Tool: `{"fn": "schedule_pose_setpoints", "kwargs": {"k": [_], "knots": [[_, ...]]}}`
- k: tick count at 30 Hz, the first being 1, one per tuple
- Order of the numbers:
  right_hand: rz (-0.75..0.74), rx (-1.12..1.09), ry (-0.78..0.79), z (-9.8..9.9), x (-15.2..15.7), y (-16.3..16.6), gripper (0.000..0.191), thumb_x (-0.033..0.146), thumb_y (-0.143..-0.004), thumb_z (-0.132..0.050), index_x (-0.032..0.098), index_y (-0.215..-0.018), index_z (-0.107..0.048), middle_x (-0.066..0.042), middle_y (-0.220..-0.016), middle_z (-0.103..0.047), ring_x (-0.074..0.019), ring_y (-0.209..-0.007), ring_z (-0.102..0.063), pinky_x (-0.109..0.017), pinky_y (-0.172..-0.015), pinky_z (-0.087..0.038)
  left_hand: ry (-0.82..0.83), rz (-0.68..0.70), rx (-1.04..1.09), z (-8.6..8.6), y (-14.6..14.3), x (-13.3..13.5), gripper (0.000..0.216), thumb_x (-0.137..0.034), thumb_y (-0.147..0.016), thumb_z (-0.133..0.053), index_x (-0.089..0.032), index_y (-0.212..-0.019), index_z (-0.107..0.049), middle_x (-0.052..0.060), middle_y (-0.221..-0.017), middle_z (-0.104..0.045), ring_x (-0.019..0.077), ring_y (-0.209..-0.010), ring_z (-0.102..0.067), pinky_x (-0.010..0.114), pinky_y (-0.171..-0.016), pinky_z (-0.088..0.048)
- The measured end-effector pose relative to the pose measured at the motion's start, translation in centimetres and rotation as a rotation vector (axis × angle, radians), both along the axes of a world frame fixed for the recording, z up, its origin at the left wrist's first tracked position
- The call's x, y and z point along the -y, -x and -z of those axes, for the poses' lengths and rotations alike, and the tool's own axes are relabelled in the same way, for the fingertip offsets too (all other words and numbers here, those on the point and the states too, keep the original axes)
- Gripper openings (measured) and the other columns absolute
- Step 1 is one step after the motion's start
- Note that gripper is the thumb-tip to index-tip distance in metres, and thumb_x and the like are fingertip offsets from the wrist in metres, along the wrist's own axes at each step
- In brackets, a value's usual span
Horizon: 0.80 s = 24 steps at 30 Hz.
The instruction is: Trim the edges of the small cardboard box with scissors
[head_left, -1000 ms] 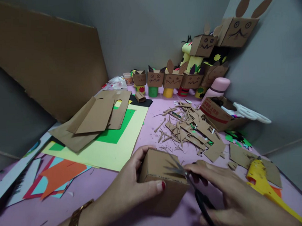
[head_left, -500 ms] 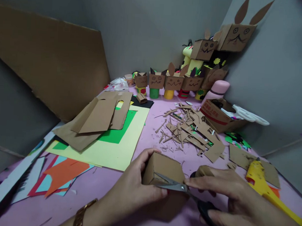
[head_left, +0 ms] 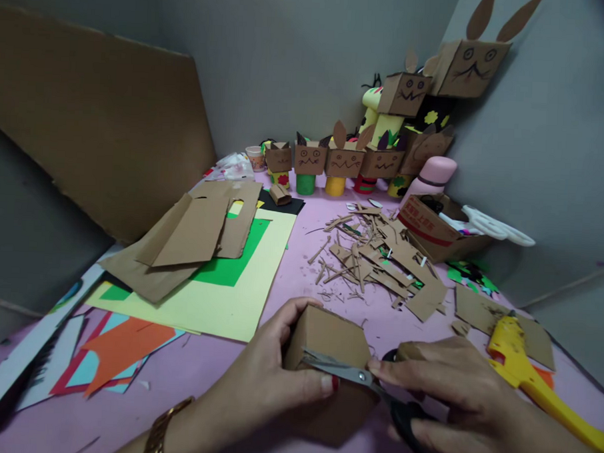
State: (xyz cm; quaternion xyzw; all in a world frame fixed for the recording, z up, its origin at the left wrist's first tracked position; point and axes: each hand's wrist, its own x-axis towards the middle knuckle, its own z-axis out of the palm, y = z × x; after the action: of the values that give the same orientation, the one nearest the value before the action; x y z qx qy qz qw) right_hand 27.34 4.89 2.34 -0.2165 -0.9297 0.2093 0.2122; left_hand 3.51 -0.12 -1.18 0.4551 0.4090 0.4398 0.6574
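Note:
Near the front of the table, my left hand (head_left: 286, 366) grips a small brown cardboard box (head_left: 335, 331) from its left side, with the thumb across the front. My right hand (head_left: 445, 393) holds black-handled scissors (head_left: 360, 376), fingers through the loops. The blades point left and lie along the box's front upper edge, close to my left thumb. How far the blade tips reach into the cardboard I cannot tell. The underside of the box is hidden.
Cardboard scraps (head_left: 381, 257) lie beyond the box. A yellow glue gun (head_left: 516, 356) rests at right, near a carton (head_left: 432, 225) holding white-handled scissors. Cardboard sheets (head_left: 192, 228) and coloured paper (head_left: 126, 346) lie at left. Cat-faced cardboard figures (head_left: 345, 160) line the back.
The scissor blades look more closed and have shifted slightly left along the box edge. The camera view has moved a little. Both hands keep their hold.

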Motion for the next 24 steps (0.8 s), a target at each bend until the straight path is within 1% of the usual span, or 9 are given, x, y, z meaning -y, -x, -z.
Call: {"fn": "schedule_pose_setpoints", "kwargs": {"k": [3,6,10,13,18,24], "knots": [[-0.020,-0.010,-0.013,0.24,-0.10,0.02,0.030,0.007,-0.077,-0.055,0.022,-0.100,-0.068,0.003,-0.065,-0.068,-0.0111,-0.055,-0.063,-0.021,-0.052,-0.041,-0.011,0.013,-0.020,-0.11,0.01,0.05,0.059,-0.036,-0.070,-0.078,-0.026,-0.119,-0.048,0.000,-0.103,-0.063,0.0199,-0.094,-0.056,0.030,-0.078,-0.047],[-0.020,0.014,0.009,0.49,-0.17,-0.02,0.031,0.007,-0.078,-0.054,0.022,-0.102,-0.067,0.003,-0.068,-0.069,-0.0110,-0.057,-0.063,-0.021,-0.053,-0.042,-0.013,0.010,-0.033,0.02,0.13,0.16,0.061,-0.036,-0.070,-0.078,-0.026,-0.121,-0.047,0.001,-0.105,-0.062,0.0200,-0.095,-0.056,0.030,-0.078,-0.047],[0.036,0.046,-0.003,0.55,-0.09,-0.17,0.041,0.007,-0.070,-0.059,0.027,-0.105,-0.067,0.002,-0.079,-0.072,-0.0133,-0.065,-0.066,-0.022,-0.058,-0.046,-0.016,0.025,-0.021,0.43,0.26,0.08,0.063,-0.033,-0.068,-0.080,-0.027,-0.120,-0.046,0.000,-0.107,-0.061,0.0188,-0.094,-0.056,0.029,-0.077,-0.047],[0.039,0.058,-0.019,0.33,-0.01,-0.19,0.042,0.008,-0.067,-0.060,0.028,-0.103,-0.068,0.000,-0.085,-0.074,-0.0150,-0.068,-0.067,-0.023,-0.058,-0.048,0.002,0.035,-0.048,0.31,0.17,-0.08,0.061,-0.029,-0.067,-0.079,-0.027,-0.119,-0.046,-0.001,-0.106,-0.061,0.0188,-0.093,-0.057,0.029,-0.076,-0.046],[-0.007,0.053,-0.015,-0.02,-0.01,-0.05,0.046,0.009,-0.067,-0.060,0.028,-0.108,-0.067,0.001,-0.081,-0.073,-0.0139,-0.065,-0.066,-0.022,-0.057,-0.048,0.045,0.043,-0.129,-0.43,-0.13,-0.18,0.062,-0.021,-0.065,-0.075,-0.026,-0.118,-0.044,0.001,-0.105,-0.060,0.0214,-0.091,-0.058,0.032,-0.073,-0.047],[-0.023,0.045,-0.044,0.49,0.07,-0.28,0.035,0.010,-0.074,-0.061,0.025,-0.105,-0.067,0.003,-0.068,-0.068,-0.0122,-0.057,-0.062,-0.023,-0.052,-0.042,0.019,0.044,-0.081,-0.08,-0.20,0.09,0.063,-0.033,-0.066,-0.077,-0.026,-0.120,-0.044,0.003,-0.107,-0.061,0.0228,-0.094,-0.058,0.034,-0.076,-0.047]]}}
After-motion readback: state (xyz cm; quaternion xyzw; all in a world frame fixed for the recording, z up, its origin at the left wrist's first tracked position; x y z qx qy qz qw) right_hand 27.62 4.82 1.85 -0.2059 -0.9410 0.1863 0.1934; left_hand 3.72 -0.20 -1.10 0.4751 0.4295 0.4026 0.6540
